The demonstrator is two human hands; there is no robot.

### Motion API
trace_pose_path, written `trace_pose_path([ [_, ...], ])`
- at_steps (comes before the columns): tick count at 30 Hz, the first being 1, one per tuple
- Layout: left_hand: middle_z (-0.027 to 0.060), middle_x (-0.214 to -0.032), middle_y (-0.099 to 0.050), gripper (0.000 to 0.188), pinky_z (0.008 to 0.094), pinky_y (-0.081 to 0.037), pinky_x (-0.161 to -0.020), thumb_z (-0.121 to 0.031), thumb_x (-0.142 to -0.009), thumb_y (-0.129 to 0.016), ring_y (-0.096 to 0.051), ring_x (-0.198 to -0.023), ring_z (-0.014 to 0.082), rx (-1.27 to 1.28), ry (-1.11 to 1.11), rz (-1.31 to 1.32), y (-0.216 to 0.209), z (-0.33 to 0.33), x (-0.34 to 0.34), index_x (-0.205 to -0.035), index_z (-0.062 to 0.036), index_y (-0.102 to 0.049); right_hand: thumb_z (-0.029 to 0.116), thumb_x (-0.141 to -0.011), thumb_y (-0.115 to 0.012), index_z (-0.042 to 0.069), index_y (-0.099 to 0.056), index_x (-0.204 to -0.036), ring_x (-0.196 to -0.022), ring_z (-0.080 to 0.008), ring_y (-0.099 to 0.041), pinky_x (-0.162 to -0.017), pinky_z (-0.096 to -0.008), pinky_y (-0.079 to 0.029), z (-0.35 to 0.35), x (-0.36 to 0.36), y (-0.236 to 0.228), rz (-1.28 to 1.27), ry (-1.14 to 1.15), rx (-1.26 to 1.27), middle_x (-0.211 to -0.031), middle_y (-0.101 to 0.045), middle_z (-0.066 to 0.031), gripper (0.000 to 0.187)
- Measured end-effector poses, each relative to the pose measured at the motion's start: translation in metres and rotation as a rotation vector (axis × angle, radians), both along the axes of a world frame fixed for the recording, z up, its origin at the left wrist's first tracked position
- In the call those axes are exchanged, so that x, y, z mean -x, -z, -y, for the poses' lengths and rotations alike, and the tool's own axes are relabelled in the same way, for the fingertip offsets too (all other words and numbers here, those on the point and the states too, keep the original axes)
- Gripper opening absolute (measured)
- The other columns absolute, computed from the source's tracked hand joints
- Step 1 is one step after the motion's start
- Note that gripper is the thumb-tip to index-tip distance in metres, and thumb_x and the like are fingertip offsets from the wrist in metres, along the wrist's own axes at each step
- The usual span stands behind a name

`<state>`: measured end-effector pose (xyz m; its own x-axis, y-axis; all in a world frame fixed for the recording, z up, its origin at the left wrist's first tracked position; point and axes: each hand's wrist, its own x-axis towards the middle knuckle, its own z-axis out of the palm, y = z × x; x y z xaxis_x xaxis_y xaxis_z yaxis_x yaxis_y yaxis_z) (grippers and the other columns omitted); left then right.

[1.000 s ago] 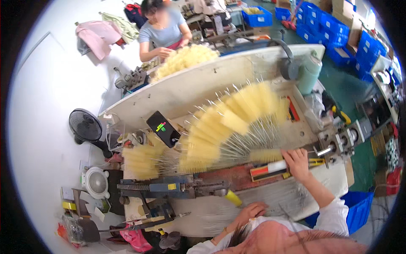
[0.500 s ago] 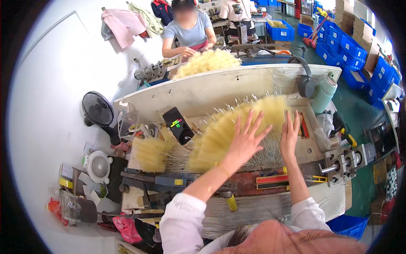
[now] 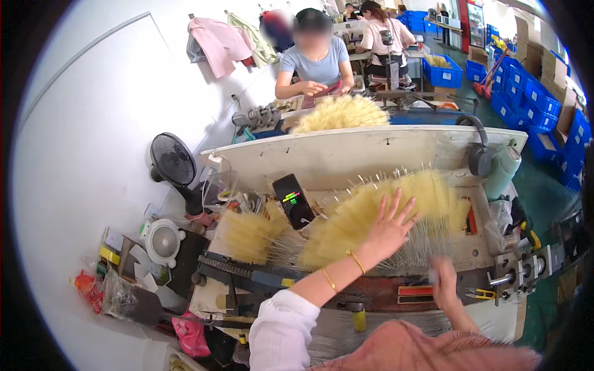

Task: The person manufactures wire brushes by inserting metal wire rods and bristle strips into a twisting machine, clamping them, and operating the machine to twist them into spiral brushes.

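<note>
A broad fan-shaped heap of pale yellow bristle brushes (image 3: pixel 346 221) with thin wire stems lies on the bench in front of me. My left hand (image 3: pixel 391 232) rests palm down on the heap's right part, fingers spread, holding nothing. Lower right, beside the wire ends, my right hand (image 3: pixel 444 283) is raised and smeared by motion; whether its curled fingers hold anything does not show. A smaller bunch of yellow brushes (image 3: pixel 247 238) sits to the left. Between the two piles a phone (image 3: pixel 292 201) stands propped up with its screen lit.
Many thin wires (image 3: pixel 337 331) lie along the bench's near edge. A metal clamp device (image 3: pixel 523 275), yellow-handled snips (image 3: pixel 481 293) and a green bottle (image 3: pixel 502 170) are on the right. Headphones (image 3: pixel 478 151) hang on the back board (image 3: pixel 346 145). A co-worker (image 3: pixel 315 62) sits beyond it.
My right hand has come off the heap's right side, down toward me, its fingers now curled. My left hand stays spread on the brushes. The whole view has shifted.
</note>
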<state>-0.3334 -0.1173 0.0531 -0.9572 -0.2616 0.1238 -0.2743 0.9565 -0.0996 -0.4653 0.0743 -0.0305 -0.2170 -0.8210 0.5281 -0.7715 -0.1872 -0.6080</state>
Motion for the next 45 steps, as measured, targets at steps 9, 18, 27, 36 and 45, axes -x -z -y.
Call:
trace_pose_path([
  [9, 0.0163, -0.125, -0.048, 0.042, 0.0386, -0.039, -0.097, -0.027, -0.087, -0.055, -0.05, -0.111, 0.0303, -1.113, 0.214, -0.001, 0.059, -0.149, -0.061, -0.123, -0.0066, -0.05, 0.004, -0.055, -0.066, 0.009, -0.059, -0.082, -0.068, -0.0316, -0.057, -0.058, -0.0419, -0.046, -0.151, -0.026, 0.036, -0.103, 0.179, -0.613, -0.077, -0.056, -0.0102, 0.028],
  [18, 0.0167, -0.138, -0.032, 0.044, 0.047, -0.035, -0.098, -0.025, -0.08, -0.061, -0.037, -0.121, 0.0374, -0.869, 0.133, -0.33, 0.233, -0.199, -0.105, -0.121, -0.0107, -0.051, -0.003, -0.055, -0.062, 0.005, -0.058, -0.072, -0.072, -0.0335, -0.055, -0.061, -0.0408, -0.047, -0.152, -0.01, 0.036, -0.168, 0.138, -0.402, -0.077, -0.055, -0.0107, 0.02],
  [27, 0.0152, -0.127, -0.04, 0.024, 0.0488, -0.04, -0.086, -0.027, -0.077, -0.065, -0.045, -0.108, 0.0367, -0.807, 0.105, -0.327, 0.248, -0.221, -0.103, -0.09, -0.0085, -0.059, 0.003, -0.076, -0.057, 0.008, -0.054, -0.108, -0.088, -0.0396, -0.056, -0.073, -0.0444, -0.046, -0.208, -0.001, 0.045, 0.05, 0.218, -0.744, -0.105, -0.053, -0.017, 0.032],
  [36, 0.0173, -0.117, -0.048, 0.04, 0.0459, -0.039, -0.09, -0.03, -0.079, -0.065, -0.048, -0.104, 0.0357, -1.179, -0.094, -0.227, 0.19, -0.203, -0.098, -0.108, -0.0062, -0.053, -0.006, -0.073, -0.058, 0.001, -0.053, -0.077, -0.063, -0.0148, -0.054, -0.061, -0.0269, -0.045, -0.219, 0.075, 0.031, 0.392, 0.432, -0.551, -0.068, -0.057, -0.0071, 0.01],
  [45, 0.0149, -0.107, -0.054, 0.043, 0.0396, -0.046, -0.08, -0.018, -0.083, -0.056, -0.056, -0.094, 0.0327, -1.141, 0.007, -0.129, 0.131, -0.215, -0.049, -0.123, -0.008, -0.046, 0.0, -0.081, -0.055, 0.0, -0.048, -0.074, -0.054, -0.0153, -0.051, -0.054, -0.029, -0.042, -0.157, 0.043, -0.056, 0.377, 0.487, -0.421, -0.061, -0.054, -0.0079, 0.01],
])
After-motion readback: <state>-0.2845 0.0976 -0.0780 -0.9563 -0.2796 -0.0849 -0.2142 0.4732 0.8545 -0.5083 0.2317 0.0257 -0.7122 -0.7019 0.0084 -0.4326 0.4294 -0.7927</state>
